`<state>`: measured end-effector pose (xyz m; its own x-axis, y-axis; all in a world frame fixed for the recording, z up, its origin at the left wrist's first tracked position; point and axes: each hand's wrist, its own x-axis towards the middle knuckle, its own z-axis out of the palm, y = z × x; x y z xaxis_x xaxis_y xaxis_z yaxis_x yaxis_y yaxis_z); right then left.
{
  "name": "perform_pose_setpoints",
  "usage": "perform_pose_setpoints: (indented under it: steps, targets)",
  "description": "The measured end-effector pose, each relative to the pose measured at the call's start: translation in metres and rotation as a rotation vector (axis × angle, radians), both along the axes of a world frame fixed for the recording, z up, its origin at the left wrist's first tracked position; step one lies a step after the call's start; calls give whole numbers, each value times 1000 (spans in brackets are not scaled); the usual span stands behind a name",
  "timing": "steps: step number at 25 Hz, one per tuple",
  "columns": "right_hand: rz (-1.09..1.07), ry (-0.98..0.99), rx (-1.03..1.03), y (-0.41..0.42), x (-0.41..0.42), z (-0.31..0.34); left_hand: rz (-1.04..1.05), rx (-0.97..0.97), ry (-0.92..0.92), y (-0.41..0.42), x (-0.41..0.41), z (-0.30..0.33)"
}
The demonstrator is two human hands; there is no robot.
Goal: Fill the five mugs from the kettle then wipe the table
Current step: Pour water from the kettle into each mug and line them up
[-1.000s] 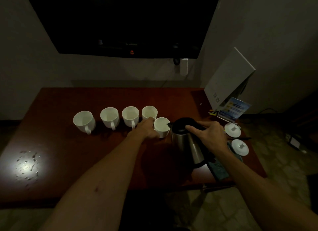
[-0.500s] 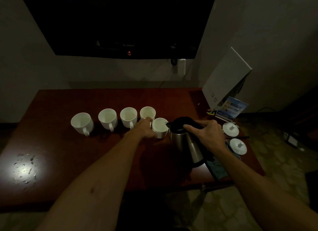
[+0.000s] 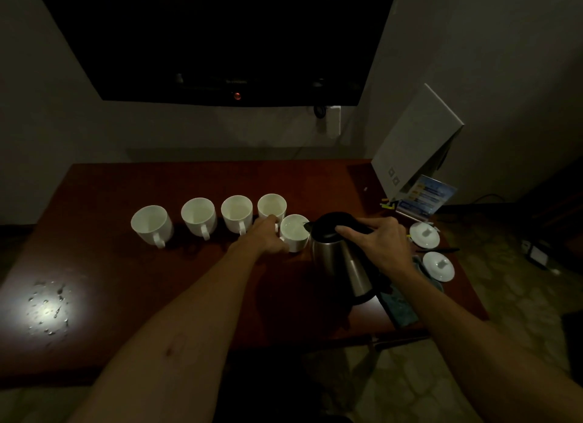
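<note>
The kettle [image 3: 340, 252] is gripped from above by the right hand [image 3: 380, 244] and tilted; the nearest mug [image 3: 294, 233] is held by the outstretched left hand [image 3: 263, 238].

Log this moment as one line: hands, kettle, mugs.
left hand: holds rightmost mug | right hand: grips kettle, spout at that mug's rim | other four mugs: in row

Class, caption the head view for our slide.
Right hand tips kettle toward the mug steadied by left hand.
</note>
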<state>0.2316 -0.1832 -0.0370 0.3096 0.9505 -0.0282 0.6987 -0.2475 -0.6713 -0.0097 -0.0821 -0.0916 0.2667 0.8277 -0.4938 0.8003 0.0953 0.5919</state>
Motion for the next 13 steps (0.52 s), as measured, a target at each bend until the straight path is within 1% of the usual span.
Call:
perform_pose_setpoints:
  steps: [10, 13]
  targets:
    - [-14, -10, -5, 4, 2, -1, -18, 31, 26, 4, 3, -2]
    - [-6, -11, -8, 5, 2, -1, -24, 11, 23, 2, 3, 0]
